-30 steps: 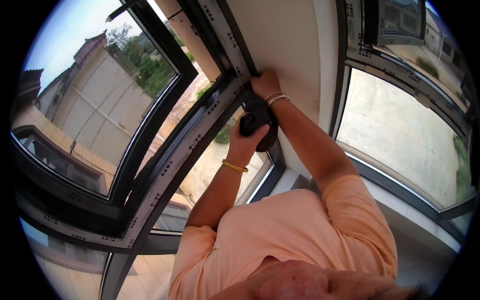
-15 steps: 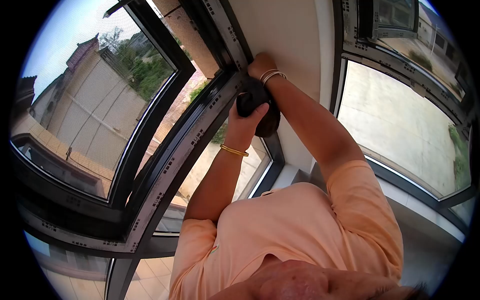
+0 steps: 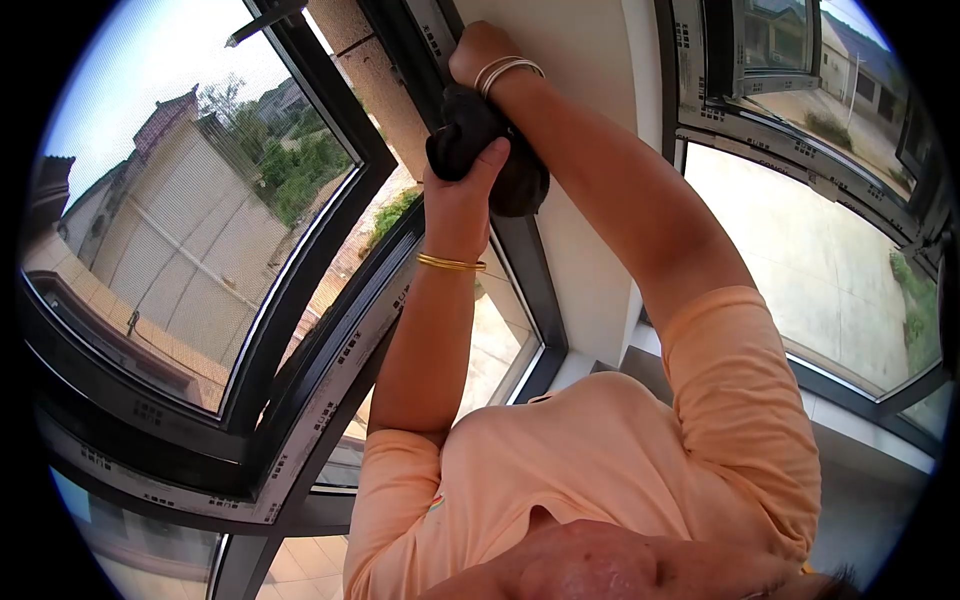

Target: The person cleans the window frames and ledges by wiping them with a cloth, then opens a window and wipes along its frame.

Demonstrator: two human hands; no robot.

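My left hand (image 3: 462, 205), with a gold bangle at the wrist, is closed round a black rounded object (image 3: 500, 150) whose kind I cannot make out. Its thumb lies over the object's side. Just above, my right hand (image 3: 482, 52), wearing pale bangles, is curled beside the dark window frame (image 3: 433, 30), close to the top of the black object. The right fingertips are turned away, so what they grip, if anything, is hidden. Both arms are stretched up along the window's inner edge.
An outward-opened window sash (image 3: 365, 165) with a mesh screen stands at the left. A pale wall (image 3: 590, 150) runs beside the right arm, and another window (image 3: 800, 250) with printed frame tape is at the right. Lower panes show tiled ground outside.
Both hands and the black object have moved up and a little left in view, along the frame. The view itself has also shifted slightly. The left hand keeps its hold.
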